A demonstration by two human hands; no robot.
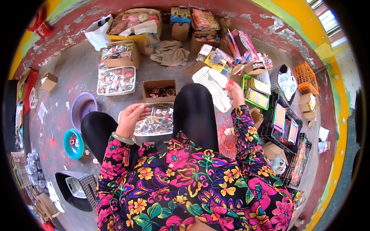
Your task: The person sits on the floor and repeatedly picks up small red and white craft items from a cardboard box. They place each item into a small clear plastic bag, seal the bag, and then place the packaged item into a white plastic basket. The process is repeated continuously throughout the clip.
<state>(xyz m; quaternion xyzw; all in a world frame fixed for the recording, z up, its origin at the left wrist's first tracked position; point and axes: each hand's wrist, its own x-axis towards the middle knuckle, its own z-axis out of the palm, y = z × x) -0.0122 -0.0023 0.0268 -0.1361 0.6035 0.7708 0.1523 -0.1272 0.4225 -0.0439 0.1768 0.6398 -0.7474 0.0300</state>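
Grey, red-stained floor (61,127): the largest surface, with containers set out across it. The person sat above it in a black top with multicoloured flowers (192,173); knees in shiny black leggings (194,111) stood apart.

White perforated plastic tray (217,92): beyond the right knee, near the right hand. White rectangular plastic basket (152,134): between the knees, filled with small clear packets (156,121). A second white basket (115,92), also full of packets, lay farther out, ahead and to the left. Round purple plastic basin (85,107): beside the left knee. Bright green plastic crate (244,82): right of the right hand, holding yellow packages (256,96). Open brown cardboard box (160,99): just beyond the near basket, dark small pieces inside. Round teal plastic basin (68,146): below the purple one in view, red and white bits in it.

Left hand (131,119): over the near basket's left edge, fingers curled and narrow; whether they gripped anything could not be told. Right hand (236,95): raised beyond the right knee, fingers pinched on a small red piece (230,82). Pale smooth bangle (122,139): around the left wrist.

Smallest: the red piece, at the right fingertips, near the perforated tray; its exact shape was unclear.
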